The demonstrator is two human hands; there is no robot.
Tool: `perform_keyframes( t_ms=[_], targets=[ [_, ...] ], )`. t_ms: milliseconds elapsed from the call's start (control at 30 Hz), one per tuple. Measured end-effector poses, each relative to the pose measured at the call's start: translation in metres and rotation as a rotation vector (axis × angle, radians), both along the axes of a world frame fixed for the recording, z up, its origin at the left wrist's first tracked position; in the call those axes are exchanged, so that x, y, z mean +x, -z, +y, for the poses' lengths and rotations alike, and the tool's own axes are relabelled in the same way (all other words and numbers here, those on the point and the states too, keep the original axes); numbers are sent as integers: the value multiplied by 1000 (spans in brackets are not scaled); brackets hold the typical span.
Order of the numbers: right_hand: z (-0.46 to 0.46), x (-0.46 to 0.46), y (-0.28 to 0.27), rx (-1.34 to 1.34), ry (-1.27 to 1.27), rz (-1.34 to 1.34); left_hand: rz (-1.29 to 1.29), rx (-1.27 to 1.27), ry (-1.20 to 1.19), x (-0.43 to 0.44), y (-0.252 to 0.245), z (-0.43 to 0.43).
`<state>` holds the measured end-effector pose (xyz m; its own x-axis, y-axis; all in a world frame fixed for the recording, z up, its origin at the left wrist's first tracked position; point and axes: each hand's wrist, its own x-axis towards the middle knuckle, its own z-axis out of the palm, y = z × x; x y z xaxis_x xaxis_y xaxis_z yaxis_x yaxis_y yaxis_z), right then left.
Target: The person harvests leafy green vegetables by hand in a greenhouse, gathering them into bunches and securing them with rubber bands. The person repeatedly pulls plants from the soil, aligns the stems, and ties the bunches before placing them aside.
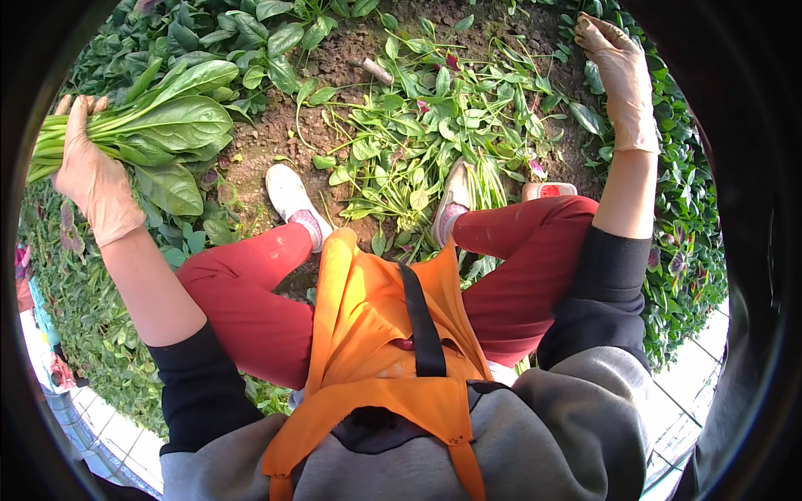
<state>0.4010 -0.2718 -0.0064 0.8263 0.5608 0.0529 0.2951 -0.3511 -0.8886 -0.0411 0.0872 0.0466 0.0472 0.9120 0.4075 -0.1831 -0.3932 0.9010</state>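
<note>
In a thin pale glove, my left hand (97, 172) is closed around the stems of a bunch of leafy greens that look like spinach (178, 119). The leaves point right, towards the middle, and the stems stick out past my fingers at the far left. At the top right, my gloved right hand (611, 69) is stretched out beside the growing plants, its fingers drawn together. Whether anything is pinched between those fingertips cannot be made out. Between my shoes lies a spread of loose picked leaves and stems (407, 138) on brown soil.
Growing greens stand on the left (100, 300) and right (683, 206). A short stick-like piece (377, 71) lies on the soil. By my right knee is a small container (532, 191) with red on it. My orange apron (376, 313) hangs between my bent knees.
</note>
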Motion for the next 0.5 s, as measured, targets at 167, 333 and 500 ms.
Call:
perform_keyframes(
  t_ms=[167, 333, 500],
  targets=[
    [18, -25, -8, -195, -56, -126, 42, -26, -1, 20, -4, -18],
    [27, -42, -10, -330, -123, -119, -46, -117, -38, 28, -8, -28],
    [34, -48, -5, -348, -146, -94, -207, -401, -18, 24, -10, -22]
  ],
)
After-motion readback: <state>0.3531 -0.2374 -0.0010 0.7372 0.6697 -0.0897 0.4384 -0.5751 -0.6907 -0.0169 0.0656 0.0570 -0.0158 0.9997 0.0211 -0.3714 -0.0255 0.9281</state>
